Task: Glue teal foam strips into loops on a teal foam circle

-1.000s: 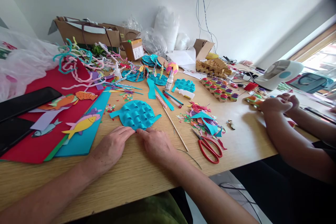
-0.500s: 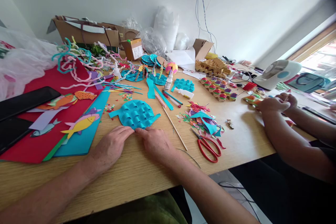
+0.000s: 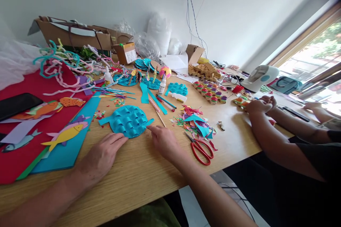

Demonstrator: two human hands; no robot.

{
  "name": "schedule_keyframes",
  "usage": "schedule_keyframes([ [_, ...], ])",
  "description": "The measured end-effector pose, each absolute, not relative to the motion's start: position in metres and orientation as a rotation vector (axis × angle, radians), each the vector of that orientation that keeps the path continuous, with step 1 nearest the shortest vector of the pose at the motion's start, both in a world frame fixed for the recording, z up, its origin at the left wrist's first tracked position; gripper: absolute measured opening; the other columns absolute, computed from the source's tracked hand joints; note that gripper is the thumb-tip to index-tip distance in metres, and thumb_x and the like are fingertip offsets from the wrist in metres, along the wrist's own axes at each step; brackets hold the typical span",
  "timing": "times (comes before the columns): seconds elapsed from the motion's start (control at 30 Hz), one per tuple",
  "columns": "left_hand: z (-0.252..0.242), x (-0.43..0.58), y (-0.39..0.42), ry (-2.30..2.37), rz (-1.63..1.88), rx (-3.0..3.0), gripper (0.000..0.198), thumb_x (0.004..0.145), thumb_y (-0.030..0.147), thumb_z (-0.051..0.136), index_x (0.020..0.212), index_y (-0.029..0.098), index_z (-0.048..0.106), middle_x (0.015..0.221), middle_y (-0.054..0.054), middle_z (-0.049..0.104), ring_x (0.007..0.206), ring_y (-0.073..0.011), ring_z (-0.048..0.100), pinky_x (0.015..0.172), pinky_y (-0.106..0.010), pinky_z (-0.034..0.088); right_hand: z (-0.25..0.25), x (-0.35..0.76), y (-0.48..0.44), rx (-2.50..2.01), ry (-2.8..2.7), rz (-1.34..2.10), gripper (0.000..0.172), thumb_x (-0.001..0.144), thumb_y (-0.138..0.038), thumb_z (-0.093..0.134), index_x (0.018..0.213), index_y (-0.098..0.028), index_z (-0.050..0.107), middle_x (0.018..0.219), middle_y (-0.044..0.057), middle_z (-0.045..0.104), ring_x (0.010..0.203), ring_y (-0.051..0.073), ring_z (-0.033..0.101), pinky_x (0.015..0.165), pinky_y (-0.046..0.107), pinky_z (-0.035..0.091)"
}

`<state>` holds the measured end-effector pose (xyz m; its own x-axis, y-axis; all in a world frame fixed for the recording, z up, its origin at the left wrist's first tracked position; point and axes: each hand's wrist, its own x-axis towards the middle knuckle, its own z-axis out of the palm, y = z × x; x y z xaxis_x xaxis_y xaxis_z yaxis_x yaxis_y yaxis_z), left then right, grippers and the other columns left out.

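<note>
1 round blue paper piece (image 3: 128,122), its face covered in raised loops, lies on the worktop (image 3: 138,173); left hand (image 3: 105,151), flattened and empty, at its near edge; right hand (image 3: 165,142), half-curled, touching 1 tab (image 3: 150,122), grip unclear.

On the wooden tabletop (image 3: 144,173), a round blue paper piece (image 3: 129,120) with raised woven strips lies before the person's hands. The left hand (image 3: 103,150) rests with its fingers at the near edge; the right hand (image 3: 165,142) has a fingertip at the tab on the right side. Red-handled scissors (image 3: 196,142) lie open near a heap of paper scraps (image 3: 198,124). To the left, a yellow paper fish (image 3: 65,134) lies over blue sheets (image 3: 57,159). Beyond, one glue bottle (image 3: 162,86) stands. At right are another person's hands (image 3: 258,106).
</note>
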<state>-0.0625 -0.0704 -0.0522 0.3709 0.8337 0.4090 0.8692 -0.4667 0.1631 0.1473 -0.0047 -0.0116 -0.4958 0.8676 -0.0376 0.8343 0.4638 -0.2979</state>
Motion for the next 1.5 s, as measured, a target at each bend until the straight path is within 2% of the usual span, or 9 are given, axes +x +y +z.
schedule_keyframes([
  [0.27, -0.055, -0.062, -0.069, -1.434, -0.701, -2.461, 0.049, 0.07, 0.0, 0.028, 0.103, 0.007, 0.065, 0.099, -0.013, 0.066, 0.091, -0.0214, 0.062, 0.081, -0.034, 0.053, -0.018, 0.145, 0.008, -1.454, -2.658, 0.368, 0.042, 0.085, -0.015, 0.034, 0.116, -0.026, 0.059, 0.103, 0.004, 0.066, 0.087, 0.017, 0.063, 0.069, 0.025, 0.043],
  [0.63, -0.054, -0.058, -0.067, -1.468, -0.698, -2.479, 0.046, 0.074, 0.001, 0.029, 0.102, 0.009, 0.064, 0.098, -0.012, 0.064, 0.089, -0.0213, 0.061, 0.08, -0.034, 0.053, -0.026, 0.146, 0.006, -1.462, -2.688, 0.348, 0.042, 0.083, -0.015, 0.033, 0.114, -0.029, 0.058, 0.098, 0.003, 0.064, 0.08, 0.017, 0.062, 0.063, 0.025, 0.04],
  [0.83, -0.054, -0.057, -0.067, -1.484, -0.702, -2.491, 0.047, 0.072, -0.001, 0.028, 0.101, 0.01, 0.064, 0.097, -0.011, 0.063, 0.088, -0.0206, 0.06, 0.08, -0.035, 0.052, -0.025, 0.143, 0.006, -1.511, -2.682, 0.343, 0.043, 0.084, -0.017, 0.032, 0.117, -0.029, 0.056, 0.102, 0.003, 0.064, 0.081, 0.018, 0.062, 0.063, 0.026, 0.041],
  [1.13, -0.059, -0.059, -0.067, -1.555, -0.726, -2.502, 0.049, 0.072, -0.002, 0.029, 0.103, 0.014, 0.063, 0.101, -0.009, 0.062, 0.093, -0.02, 0.059, 0.083, -0.035, 0.051, -0.013, 0.141, -0.009, -1.405, -2.557, 0.481, 0.039, 0.089, -0.018, 0.032, 0.119, -0.025, 0.056, 0.108, 0.003, 0.064, 0.093, 0.015, 0.06, 0.077, 0.022, 0.041],
  [1.33, -0.06, -0.06, -0.067, -1.523, -0.724, -2.48, 0.048, 0.073, -0.002, 0.028, 0.104, 0.014, 0.062, 0.101, -0.009, 0.062, 0.093, -0.0191, 0.059, 0.083, -0.034, 0.051, -0.01, 0.133, -0.019, -1.414, -2.699, 0.438, 0.041, 0.086, -0.016, 0.035, 0.118, -0.03, 0.056, 0.108, 0.002, 0.064, 0.091, 0.017, 0.061, 0.071, 0.024, 0.041],
  [1.5, -0.057, -0.058, -0.068, -1.537, -0.712, -2.49, 0.047, 0.075, -0.002, 0.028, 0.104, 0.012, 0.062, 0.1, -0.01, 0.062, 0.092, -0.0199, 0.059, 0.082, -0.035, 0.052, -0.016, 0.131, -0.017, -1.415, -2.764, 0.352, 0.041, 0.084, -0.018, 0.033, 0.117, -0.031, 0.055, 0.105, 0.003, 0.064, 0.082, 0.019, 0.063, 0.063, 0.026, 0.041],
])
